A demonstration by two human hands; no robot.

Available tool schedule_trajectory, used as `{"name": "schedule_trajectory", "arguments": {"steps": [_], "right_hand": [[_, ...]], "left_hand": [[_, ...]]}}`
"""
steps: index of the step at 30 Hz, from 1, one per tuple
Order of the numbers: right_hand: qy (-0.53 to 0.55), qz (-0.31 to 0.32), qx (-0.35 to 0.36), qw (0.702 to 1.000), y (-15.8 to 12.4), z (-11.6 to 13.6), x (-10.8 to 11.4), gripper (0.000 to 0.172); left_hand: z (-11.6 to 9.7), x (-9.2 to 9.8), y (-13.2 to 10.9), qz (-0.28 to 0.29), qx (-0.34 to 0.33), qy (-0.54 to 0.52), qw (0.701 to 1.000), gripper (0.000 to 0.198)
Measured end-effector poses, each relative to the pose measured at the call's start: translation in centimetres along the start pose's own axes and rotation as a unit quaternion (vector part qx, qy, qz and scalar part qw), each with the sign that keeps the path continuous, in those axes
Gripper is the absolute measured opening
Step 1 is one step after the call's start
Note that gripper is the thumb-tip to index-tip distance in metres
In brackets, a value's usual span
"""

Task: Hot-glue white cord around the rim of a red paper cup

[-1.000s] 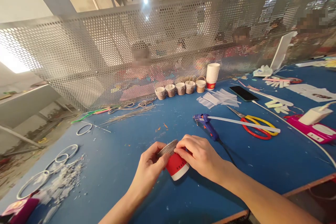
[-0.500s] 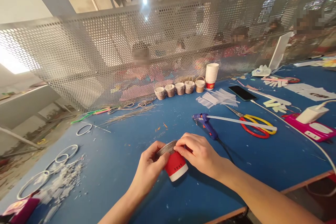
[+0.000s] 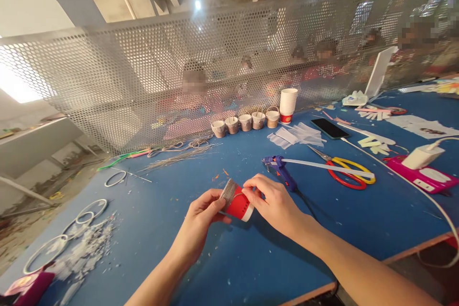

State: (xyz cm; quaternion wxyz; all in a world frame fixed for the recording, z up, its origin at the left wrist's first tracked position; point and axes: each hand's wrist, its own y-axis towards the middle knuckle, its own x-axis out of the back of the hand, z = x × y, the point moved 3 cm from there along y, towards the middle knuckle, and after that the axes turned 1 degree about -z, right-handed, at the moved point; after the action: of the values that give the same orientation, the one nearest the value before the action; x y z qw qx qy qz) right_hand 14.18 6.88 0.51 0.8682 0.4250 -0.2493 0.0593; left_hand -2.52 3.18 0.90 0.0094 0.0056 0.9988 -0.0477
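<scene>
Tilted over the near middle of the table is a red and white paper cup (image 3: 237,206), its mouth end wrapped in grey-brown cord (image 3: 228,193). My left hand (image 3: 201,213) grips the cup by the wrapped end, thumb on the near side and fingers around behind. A loose strand of the cord crosses the red wall to my right hand (image 3: 274,203), whose thumb and forefinger are pinched on it. Just beyond my right hand lies a blue glue gun (image 3: 283,172) with a long white glue stick in it.
Scissors (image 3: 346,172), a phone (image 3: 330,128) and a pink power strip (image 3: 421,174) lie to the right. Several small cord-covered buckets (image 3: 245,122) and stacked paper cups (image 3: 288,105) stand along the perforated metal screen (image 3: 143,81). White rings (image 3: 45,253) and scraps (image 3: 88,241) lie left.
The cup has turned so its base points more to the right, and it has risen slightly. My right hand has drawn the cord strand away from the wrapped end.
</scene>
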Motion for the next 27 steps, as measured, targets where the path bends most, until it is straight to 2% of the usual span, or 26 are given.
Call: {"name": "schedule_trajectory", "arguments": {"steps": [4,10,18,27], "right_hand": [[0.015,-0.022,-0.028,0.999,0.2,0.1,0.7,0.011],[0.001,-0.001,0.031,1.0,-0.1,0.8,0.1,0.01],[-0.037,0.005,0.036,0.999,-0.4,1.0,-0.5,0.016],[-0.071,0.006,0.069,0.995,-0.3,1.4,-0.6,0.018]], "left_hand": [[-0.2,0.7,0.2,-0.035,-0.021,0.033,0.999,0.017],[-0.7,0.4,-0.3,-0.061,-0.061,0.11,0.99,0.016],[-0.8,-0.4,-0.5,-0.035,-0.061,0.134,0.988,0.017],[-0.5,-0.8,-0.6,-0.043,-0.07,0.195,0.977,0.016]]}}
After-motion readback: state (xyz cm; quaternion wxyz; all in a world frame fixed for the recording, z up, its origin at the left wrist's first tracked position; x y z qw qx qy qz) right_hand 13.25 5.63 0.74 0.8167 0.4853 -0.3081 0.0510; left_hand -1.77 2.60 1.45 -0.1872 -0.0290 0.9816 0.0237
